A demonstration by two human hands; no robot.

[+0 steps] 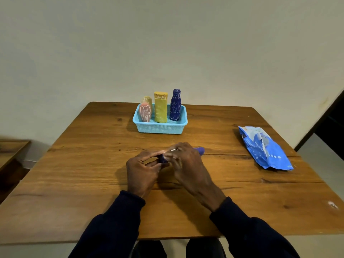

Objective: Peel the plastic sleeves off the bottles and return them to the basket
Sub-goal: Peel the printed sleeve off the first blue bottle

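L hand pinches one end of purple bottle; R hand wraps its body. Bottle lies sideways, low over wooden table, front-centre.
Risk (est.): thin glossy sleeve slips from pinch or tears partway; round bottle rolls if freed.
Beyond: perforated blue basket w/ 4 upright sleeved bottles.

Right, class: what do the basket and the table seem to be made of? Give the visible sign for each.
Basket: likely moulded plastic, pale blue, with fine mesh-perforated walls. Table: wood or wood veneer, satin brown, showing grain lines and dark knots.
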